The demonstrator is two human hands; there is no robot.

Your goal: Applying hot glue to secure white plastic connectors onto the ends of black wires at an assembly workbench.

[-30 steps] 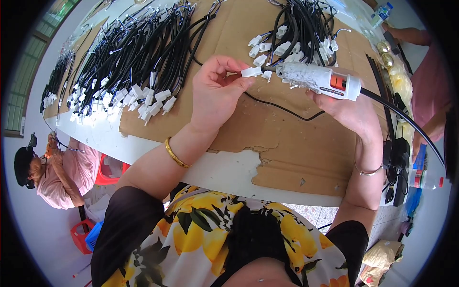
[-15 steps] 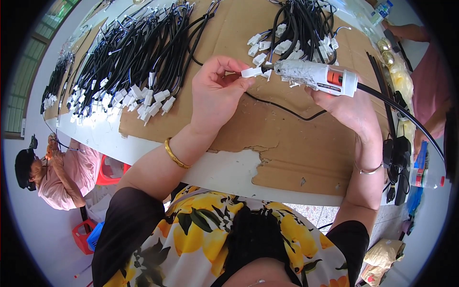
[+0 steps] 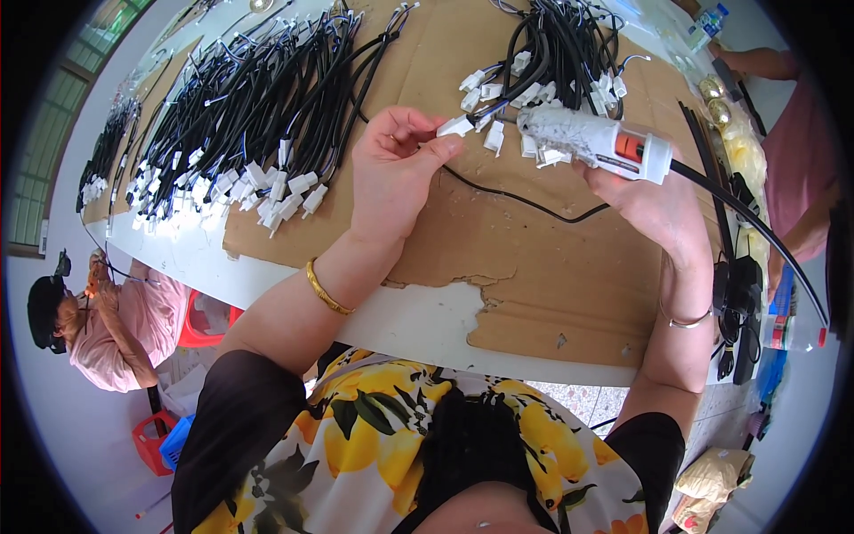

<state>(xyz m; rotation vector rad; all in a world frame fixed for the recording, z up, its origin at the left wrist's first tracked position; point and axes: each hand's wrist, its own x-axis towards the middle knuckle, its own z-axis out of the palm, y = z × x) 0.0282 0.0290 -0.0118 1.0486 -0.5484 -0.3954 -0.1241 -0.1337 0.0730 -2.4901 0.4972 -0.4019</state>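
Adds up to one left hand (image 3: 396,173), one right hand (image 3: 645,205), one white tool (image 3: 571,135), one pinched connector (image 3: 455,126), three heaps of black cables (image 3: 258,98), two bracelets (image 3: 326,290), two bottles (image 3: 709,25), two other people (image 3: 120,338), one red stool (image 3: 194,336), one red basket (image 3: 151,456) and one blue basket (image 3: 178,442).

Heaped black cables (image 3: 258,107) on a cardboard-covered table (image 3: 414,316) suggest a workshop.
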